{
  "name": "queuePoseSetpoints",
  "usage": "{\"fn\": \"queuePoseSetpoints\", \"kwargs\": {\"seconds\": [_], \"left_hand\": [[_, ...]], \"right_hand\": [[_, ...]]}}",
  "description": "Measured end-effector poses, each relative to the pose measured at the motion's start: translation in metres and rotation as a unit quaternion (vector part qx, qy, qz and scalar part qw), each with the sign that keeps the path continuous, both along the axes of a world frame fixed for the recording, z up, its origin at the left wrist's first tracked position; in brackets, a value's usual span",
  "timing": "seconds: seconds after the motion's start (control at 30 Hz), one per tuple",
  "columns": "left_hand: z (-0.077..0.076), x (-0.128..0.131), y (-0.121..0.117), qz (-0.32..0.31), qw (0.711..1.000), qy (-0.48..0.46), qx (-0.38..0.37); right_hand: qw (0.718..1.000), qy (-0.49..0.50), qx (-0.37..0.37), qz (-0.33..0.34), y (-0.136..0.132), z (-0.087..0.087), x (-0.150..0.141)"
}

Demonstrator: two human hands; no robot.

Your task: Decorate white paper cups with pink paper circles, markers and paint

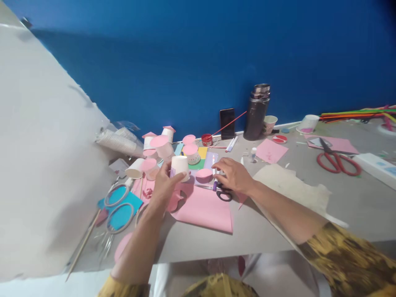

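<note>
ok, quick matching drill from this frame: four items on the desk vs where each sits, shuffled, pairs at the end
Things:
1. white paper cup
2. red-handled scissors
3. dark flask
4. purple marker

Places:
A. standing against the blue wall, beside a phone
B. held upside down in the left hand
C. lying under the fingers of the right hand
D. lying far right on the grey table, partly on pink paper

Pairs: 1-B, 2-D, 3-A, 4-C
</note>
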State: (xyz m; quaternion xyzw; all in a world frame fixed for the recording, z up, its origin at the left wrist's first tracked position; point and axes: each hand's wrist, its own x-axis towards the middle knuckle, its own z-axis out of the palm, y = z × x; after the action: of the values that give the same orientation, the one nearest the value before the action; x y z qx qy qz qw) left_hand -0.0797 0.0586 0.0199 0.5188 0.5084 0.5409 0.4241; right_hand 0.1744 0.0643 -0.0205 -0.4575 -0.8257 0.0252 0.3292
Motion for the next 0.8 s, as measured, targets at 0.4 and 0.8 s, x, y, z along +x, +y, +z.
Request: {"fn": "queuePoseSetpoints", "kwargs": {"seconds": [0.4,0.8], "left_hand": [[-0.031,0.023,0.003,-0.017,0.999,0.032,0.006],[0.022,0.045,-0.031,-0.068,0.995,0.024,-0.063]], "right_hand": [[0.967,-0.081,0.226,-0.082,-0.002,0.005,-0.003],[0.951,-0.108,0.287,-0.030,-0.029,0.019,-0.008]]}}
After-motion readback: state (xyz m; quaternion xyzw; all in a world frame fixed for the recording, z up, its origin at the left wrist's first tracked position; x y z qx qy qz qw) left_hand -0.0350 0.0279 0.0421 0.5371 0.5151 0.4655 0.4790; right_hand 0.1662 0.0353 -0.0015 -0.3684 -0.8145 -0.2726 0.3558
